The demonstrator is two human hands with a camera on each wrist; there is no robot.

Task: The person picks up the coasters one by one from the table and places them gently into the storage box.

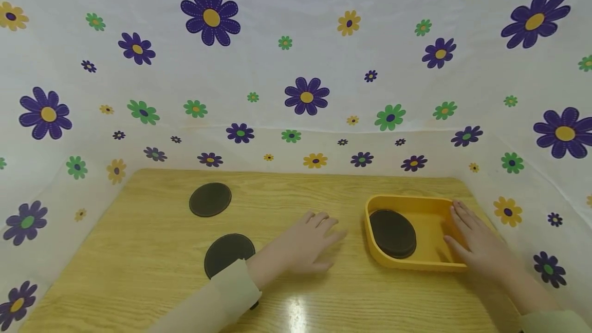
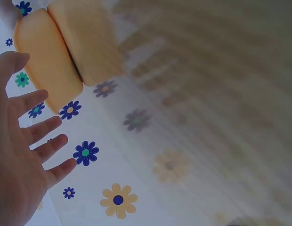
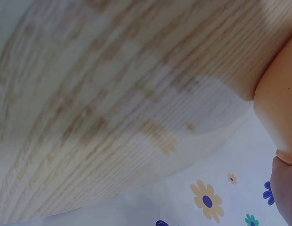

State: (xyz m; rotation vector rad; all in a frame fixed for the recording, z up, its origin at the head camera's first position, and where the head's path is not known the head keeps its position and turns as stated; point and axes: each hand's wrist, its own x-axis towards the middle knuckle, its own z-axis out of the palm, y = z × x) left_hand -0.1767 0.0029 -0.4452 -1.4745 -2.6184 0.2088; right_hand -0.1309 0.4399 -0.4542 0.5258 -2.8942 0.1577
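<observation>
My left hand (image 1: 305, 245) hovers over the table with its fingers spread and nothing in them. In the left wrist view, the same hand (image 2: 23, 136) shows its fingers apart, pointing toward the yellow tray. My right hand (image 1: 481, 245) holds the right end of the yellow tray (image 1: 435, 266), thumb over the inside and fingers along the far right corner. A small stack of dark round coasters (image 1: 393, 233) lies in the tray's left part. Another dark coaster (image 1: 228, 253) lies on the table, partly covered by my left sleeve. Farther back is one more coaster (image 1: 210, 199).
The wood-grain table (image 1: 287, 194) is closed in at the back and sides by a white flower-print cloth (image 1: 259, 71). The cloth comes close to the tray's right side. A shiny light spot shows on the table near its front.
</observation>
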